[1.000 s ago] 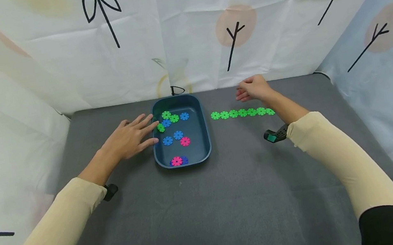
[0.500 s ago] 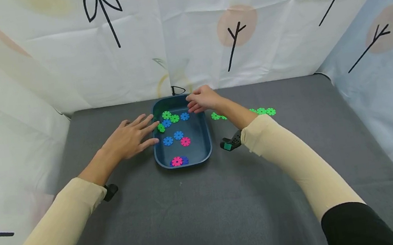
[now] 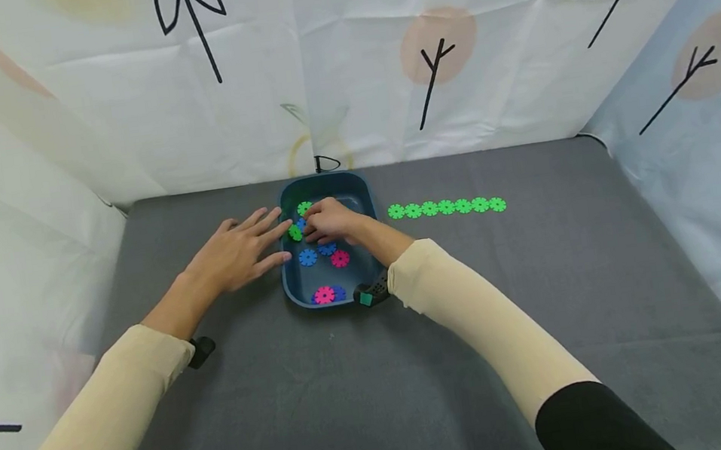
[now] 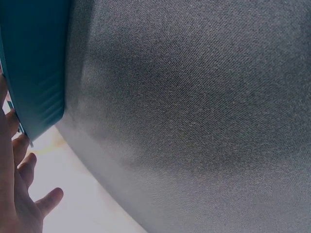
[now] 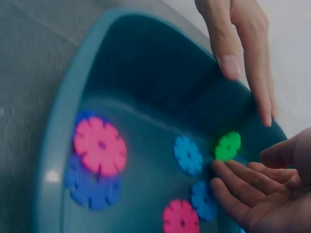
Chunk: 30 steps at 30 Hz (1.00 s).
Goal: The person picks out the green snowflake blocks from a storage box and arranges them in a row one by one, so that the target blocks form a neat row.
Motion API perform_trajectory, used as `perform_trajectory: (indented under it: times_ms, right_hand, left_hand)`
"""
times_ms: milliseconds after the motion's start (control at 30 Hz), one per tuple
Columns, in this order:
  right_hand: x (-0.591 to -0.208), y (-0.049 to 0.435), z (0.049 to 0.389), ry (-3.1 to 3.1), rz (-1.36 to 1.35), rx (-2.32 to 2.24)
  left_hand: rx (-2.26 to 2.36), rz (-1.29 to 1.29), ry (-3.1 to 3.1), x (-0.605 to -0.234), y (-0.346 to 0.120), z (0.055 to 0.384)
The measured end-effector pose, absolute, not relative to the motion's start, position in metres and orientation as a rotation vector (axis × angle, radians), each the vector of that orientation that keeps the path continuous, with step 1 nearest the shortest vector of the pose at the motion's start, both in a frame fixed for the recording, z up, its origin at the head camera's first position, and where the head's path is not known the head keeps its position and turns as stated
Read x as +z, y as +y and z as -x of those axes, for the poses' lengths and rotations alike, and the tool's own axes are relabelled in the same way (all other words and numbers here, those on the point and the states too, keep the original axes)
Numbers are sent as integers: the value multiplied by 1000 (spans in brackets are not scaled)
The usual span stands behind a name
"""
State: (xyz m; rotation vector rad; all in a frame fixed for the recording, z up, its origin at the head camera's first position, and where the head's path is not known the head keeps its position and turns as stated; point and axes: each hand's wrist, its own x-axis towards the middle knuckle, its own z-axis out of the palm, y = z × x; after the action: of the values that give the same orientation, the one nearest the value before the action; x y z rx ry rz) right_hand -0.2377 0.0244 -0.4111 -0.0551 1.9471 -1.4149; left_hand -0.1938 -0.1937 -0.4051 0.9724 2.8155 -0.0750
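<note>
My left hand (image 3: 235,257) lies with spread, straight fingers on the left rim of a dark teal tray (image 3: 300,282). Inside the tray, my right hand (image 3: 333,221) reaches down among flower-shaped plastic discs. In the right wrist view its fingertips (image 5: 219,167) are right at a green disc (image 5: 227,146), thumb apart from them, and nothing shows between them. Near it lie a blue disc (image 5: 188,155) and a pink disc (image 5: 181,219). Another pink disc (image 3: 324,295) overlaps dark blue ones at the tray's near end. The right hand hides some discs in the head view.
Right of the tray, several green discs (image 3: 446,207) form a straight row on the grey tablecloth (image 3: 330,411). A white patterned curtain (image 3: 358,103) hangs behind the table and at both sides. Each wrist carries a small black camera (image 3: 202,351).
My right hand has moved left from above the green row, over the tray's right rim, and down into the tray. The left hand has stayed on the rim.
</note>
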Motion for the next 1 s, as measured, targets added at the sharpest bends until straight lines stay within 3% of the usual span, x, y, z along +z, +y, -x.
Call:
perform_trajectory:
  times_ms: [1000]
  right_hand:
    - [-427,6,231,2086,118,-1451]
  left_hand:
    - [-49,-1017,2827,-406,-194,194]
